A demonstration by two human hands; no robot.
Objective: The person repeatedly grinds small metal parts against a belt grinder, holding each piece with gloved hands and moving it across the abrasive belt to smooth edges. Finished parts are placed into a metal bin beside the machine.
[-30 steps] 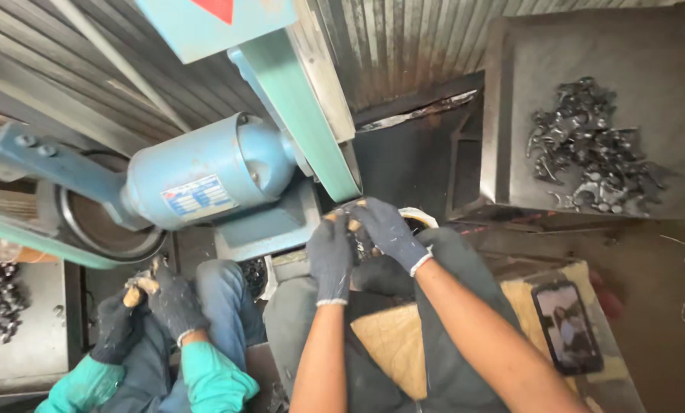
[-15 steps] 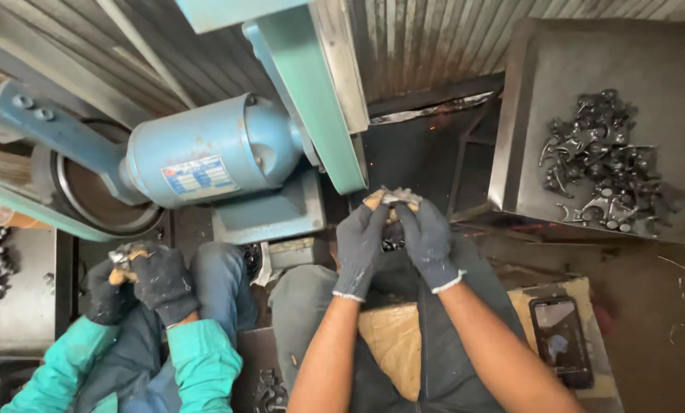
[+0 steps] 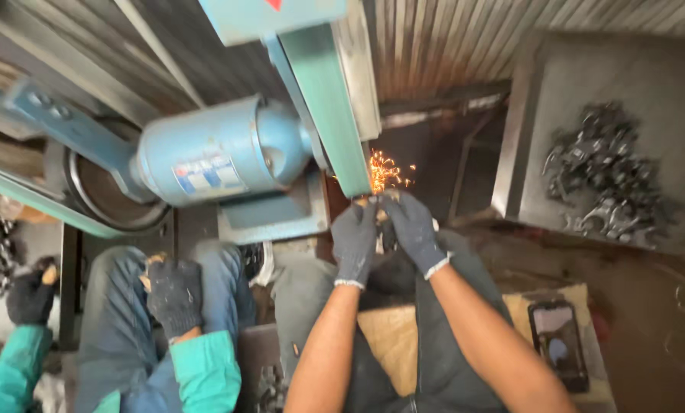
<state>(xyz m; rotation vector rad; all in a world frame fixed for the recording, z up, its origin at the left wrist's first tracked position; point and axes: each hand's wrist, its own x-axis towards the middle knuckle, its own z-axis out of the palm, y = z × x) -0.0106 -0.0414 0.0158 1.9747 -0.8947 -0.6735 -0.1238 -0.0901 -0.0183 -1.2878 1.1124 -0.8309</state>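
Orange sparks (image 3: 387,172) spray from just above my fingertips, where a small metal piece (image 3: 378,203) meets the green belt guard's lower edge (image 3: 342,145). I can barely see the piece; it is mostly hidden between the two gloves. Left hand (image 3: 355,241) and right hand (image 3: 413,232), both in dark grey gloves, are curled tight round it from either side, fingertips touching one another at the top.

Left of the fingers, close by, sits the blue motor housing (image 3: 220,157) on its pale base (image 3: 270,218); little room there. Right of the fingers a dark gap opens as far as the wall of a grey metal tray (image 3: 526,138), well apart, holding a heap of dark metal parts (image 3: 603,176). Below the wrists, my lap and a tan board (image 3: 392,336); a phone (image 3: 558,344) lies beside the right forearm.

Further left a co-worker in green sleeves, black gloved hand (image 3: 172,294) resting on a denim knee, other glove (image 3: 30,294) out near the frame edge.
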